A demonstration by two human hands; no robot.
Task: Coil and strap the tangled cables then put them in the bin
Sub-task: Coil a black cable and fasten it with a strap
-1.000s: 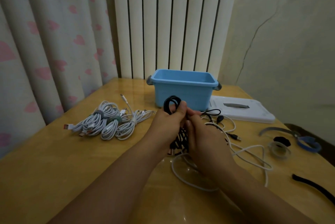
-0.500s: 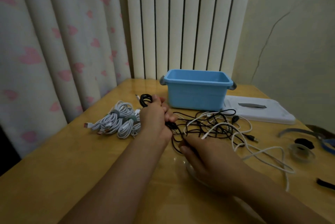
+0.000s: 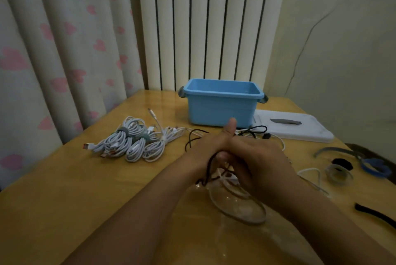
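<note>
Tangled cables (image 3: 225, 175), black and white strands knotted together, sit at the centre of the view, caught between two hands that meet over a wooden counter (image 3: 64, 189). One black strand drops from the left hand (image 3: 209, 146) toward six o'clock and joins a white loop lying flat on the counter below the palms; more black loops trail away toward one o'clock. The left hand has its fingers curled round the black strand, thumb pointing up toward twelve o'clock. The right hand (image 3: 261, 164) lies across it from the three o'clock side, fingers bent down over the knot; its grip on the strands is hidden, so whether it pinches them cannot be told. The tangle's long run lies roughly from seven to one o'clock, and it sits directly beneath both hands, so neither has to reach. At twelve o'clock, beyond the hands, stands an open blue bin (image 3: 220, 112) with nothing visible inside. At ten o'clock lie several white cable bundles (image 3: 132, 142), already coiled and banded, not yet in the bin. A white lid (image 3: 300, 129) rests just right of the bin. Loose straps (image 3: 372, 213) and a tape roll (image 3: 338, 175) lie at three to four o'clock, nearer the right hand, which is likely the one to fetch a strap.
</note>
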